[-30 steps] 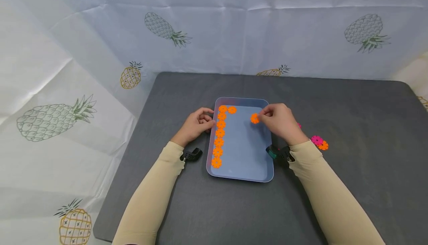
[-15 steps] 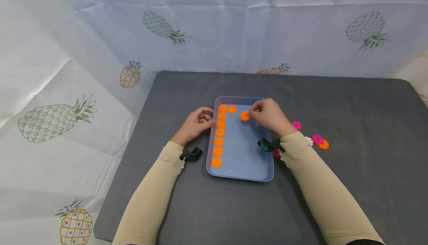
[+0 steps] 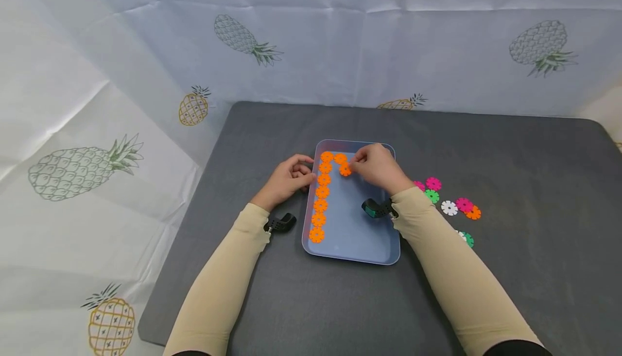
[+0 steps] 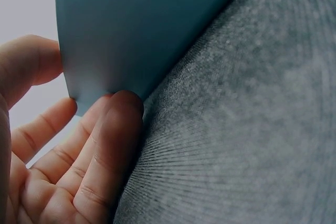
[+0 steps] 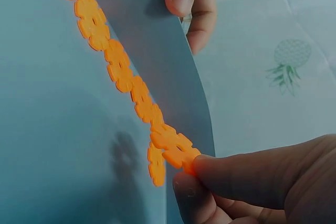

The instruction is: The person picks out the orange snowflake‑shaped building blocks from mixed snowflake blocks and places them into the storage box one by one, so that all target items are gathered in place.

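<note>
A blue tray (image 3: 355,221) stands on the table with a column of orange notched flower discs (image 3: 320,205) along its left side. One more orange disc (image 3: 340,158) lies beside the column's far end. My left hand (image 3: 289,179) holds the tray's left wall; in the left wrist view its fingers (image 4: 113,135) press the outer side. Between thumb and forefinger, my right hand (image 3: 376,167) pinches an orange flower disc (image 5: 176,148) over the tray's far part. In the right wrist view this disc overlaps the far end of the column and casts a shadow on the floor.
Right of the tray, several loose flower discs lie on the dark grey table (image 3: 534,226): pink (image 3: 434,183), green (image 3: 432,196), white (image 3: 449,208) and orange (image 3: 473,213). The right forearm partly covers others. A pineapple-print cloth (image 3: 316,59) hangs behind the table.
My right hand has moved left across the tray with the pinched orange disc, close to the discs at the far left. More loose discs show beside the right arm. My left hand stays put.
</note>
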`<state>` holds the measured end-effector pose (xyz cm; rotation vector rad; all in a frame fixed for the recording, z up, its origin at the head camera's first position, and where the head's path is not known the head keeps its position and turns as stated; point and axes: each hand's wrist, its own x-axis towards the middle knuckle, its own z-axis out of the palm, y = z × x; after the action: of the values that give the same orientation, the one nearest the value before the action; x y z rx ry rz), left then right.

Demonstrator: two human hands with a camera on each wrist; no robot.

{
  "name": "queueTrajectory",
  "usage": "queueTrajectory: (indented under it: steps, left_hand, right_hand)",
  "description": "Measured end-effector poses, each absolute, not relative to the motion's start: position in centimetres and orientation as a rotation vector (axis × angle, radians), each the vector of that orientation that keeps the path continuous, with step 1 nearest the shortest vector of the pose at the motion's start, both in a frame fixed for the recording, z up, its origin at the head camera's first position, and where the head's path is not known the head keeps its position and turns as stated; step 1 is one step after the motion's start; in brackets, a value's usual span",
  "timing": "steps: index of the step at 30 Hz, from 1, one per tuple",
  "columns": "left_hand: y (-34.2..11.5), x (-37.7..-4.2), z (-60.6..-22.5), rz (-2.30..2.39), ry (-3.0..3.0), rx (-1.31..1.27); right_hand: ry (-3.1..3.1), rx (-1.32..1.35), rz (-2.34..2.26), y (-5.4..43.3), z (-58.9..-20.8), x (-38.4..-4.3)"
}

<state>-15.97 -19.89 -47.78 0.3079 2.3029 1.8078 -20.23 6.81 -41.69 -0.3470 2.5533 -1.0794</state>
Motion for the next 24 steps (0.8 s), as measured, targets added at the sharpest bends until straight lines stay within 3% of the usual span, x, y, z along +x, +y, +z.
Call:
queueTrajectory:
  steps: [24]
  left_hand:
    - [-19.9,-15.9,-47.8,1.796,2.31,0.326]
  right_hand:
    - [2.604,-0.292,-1.01,5.4,-43.8,-21.2]
